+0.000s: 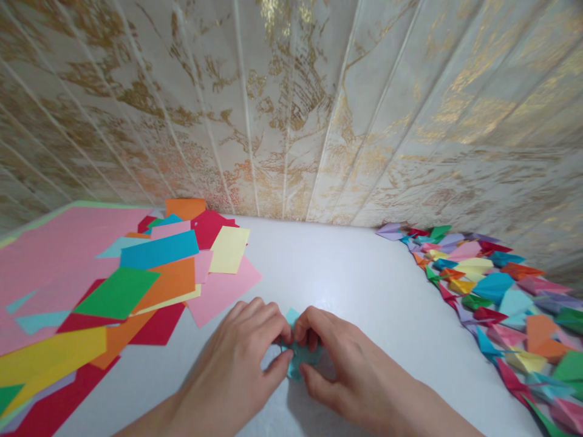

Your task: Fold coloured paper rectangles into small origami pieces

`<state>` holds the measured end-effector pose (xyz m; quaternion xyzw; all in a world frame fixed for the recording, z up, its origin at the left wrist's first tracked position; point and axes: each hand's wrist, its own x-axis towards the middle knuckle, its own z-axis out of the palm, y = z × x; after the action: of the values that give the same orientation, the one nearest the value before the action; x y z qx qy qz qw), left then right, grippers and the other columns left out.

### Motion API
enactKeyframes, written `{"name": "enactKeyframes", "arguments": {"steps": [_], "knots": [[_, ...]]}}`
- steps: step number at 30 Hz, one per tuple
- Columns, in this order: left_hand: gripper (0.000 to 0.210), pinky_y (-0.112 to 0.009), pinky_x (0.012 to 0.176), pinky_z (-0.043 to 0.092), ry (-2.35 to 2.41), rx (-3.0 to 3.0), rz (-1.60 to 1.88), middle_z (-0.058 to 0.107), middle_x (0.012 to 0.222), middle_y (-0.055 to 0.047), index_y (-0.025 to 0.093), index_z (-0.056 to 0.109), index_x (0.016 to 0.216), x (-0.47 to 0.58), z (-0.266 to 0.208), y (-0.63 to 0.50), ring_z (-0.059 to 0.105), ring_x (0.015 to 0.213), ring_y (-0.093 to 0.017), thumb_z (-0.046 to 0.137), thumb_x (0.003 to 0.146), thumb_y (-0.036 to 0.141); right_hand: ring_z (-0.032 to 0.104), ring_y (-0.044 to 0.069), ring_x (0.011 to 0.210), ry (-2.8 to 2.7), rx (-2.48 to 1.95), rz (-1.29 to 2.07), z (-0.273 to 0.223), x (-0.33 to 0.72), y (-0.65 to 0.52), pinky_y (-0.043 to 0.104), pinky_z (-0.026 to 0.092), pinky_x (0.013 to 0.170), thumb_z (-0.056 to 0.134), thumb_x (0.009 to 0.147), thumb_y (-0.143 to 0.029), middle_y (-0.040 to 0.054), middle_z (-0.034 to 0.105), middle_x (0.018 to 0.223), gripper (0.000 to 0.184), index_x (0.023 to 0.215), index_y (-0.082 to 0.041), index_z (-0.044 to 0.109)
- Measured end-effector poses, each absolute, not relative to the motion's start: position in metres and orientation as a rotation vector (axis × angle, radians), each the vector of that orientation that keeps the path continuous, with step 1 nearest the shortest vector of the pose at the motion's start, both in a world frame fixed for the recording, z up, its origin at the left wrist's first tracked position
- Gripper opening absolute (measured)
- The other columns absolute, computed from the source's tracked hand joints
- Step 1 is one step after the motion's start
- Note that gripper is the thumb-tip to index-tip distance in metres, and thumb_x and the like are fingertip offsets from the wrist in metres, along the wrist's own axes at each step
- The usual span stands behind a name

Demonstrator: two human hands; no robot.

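A small piece of light blue paper [295,364] is between my two hands near the front of the white table. My left hand [248,346] pinches its left side, thumb and fingers closed on the edge. From the right, my right hand [341,358] has its curled fingers on the same paper, with the thumb tip at its lower part. The fingers cover much of the paper, so its folds cannot be made out fully.
Loose coloured paper sheets [159,249] overlap on the left, over a large pink sheet [54,255]. Many folded paper pieces [496,291] are heaped along the right side. A white and gold patterned wall covering [291,109] rises behind the white table [314,261].
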<state>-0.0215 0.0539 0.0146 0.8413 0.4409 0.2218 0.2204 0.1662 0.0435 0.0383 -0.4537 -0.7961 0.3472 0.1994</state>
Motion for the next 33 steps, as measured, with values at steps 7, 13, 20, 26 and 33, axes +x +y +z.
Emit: {"name": "enactKeyframes", "arguments": {"steps": [7,13,20,26,33], "knots": [[0.018,-0.034,0.073,0.035,1.085,2.397,0.677,0.06,0.083,0.002,0.023,0.055,0.082,-0.026,0.009,0.057,0.051,0.08,-0.02,0.057,0.086,0.005,0.055,0.017,0.082,-2.22,-1.318,0.982,0.037,0.164,0.039,0.028,0.043,0.074,0.055,0.071,-0.002,0.0025,0.06,0.091,0.029,0.093,-0.02,0.048],[0.019,-0.033,0.071,0.034,1.047,2.37,0.676,0.058,0.08,0.003,0.021,0.052,0.08,-0.027,0.008,0.058,0.049,0.078,-0.019,0.055,0.088,0.004,0.054,0.018,0.083,-2.234,-1.326,1.002,0.039,0.165,0.039,0.029,0.044,0.073,0.06,0.069,-0.003,0.0037,0.06,0.093,0.033,0.095,-0.02,0.048],[0.019,-0.032,0.071,0.033,1.014,2.382,0.663,0.058,0.08,0.003,0.021,0.052,0.08,-0.028,0.009,0.059,0.049,0.077,-0.018,0.054,0.09,0.004,0.051,0.015,0.073,-2.162,-1.276,0.926,0.027,0.163,0.042,0.025,0.04,0.066,0.048,0.072,0.004,0.0004,0.057,0.084,0.031,0.091,-0.021,0.045],[0.02,-0.032,0.071,0.032,1.024,2.403,0.668,0.056,0.079,0.003,0.02,0.051,0.08,-0.027,0.008,0.057,0.047,0.077,-0.018,0.053,0.09,0.004,0.054,0.017,0.077,-2.261,-1.305,0.799,0.026,0.164,0.041,0.026,0.043,0.068,0.05,0.067,0.005,0.003,0.059,0.088,0.034,0.092,-0.019,0.05],[0.019,-0.032,0.071,0.031,0.943,2.446,0.736,0.058,0.085,0.003,0.022,0.056,0.088,-0.03,0.008,0.056,0.047,0.079,-0.018,0.053,0.091,0.003,0.057,0.016,0.079,-2.298,-1.283,0.879,0.032,0.17,0.045,0.025,0.045,0.07,0.053,0.07,0.009,0.0042,0.059,0.089,0.03,0.086,-0.016,0.061]]}}
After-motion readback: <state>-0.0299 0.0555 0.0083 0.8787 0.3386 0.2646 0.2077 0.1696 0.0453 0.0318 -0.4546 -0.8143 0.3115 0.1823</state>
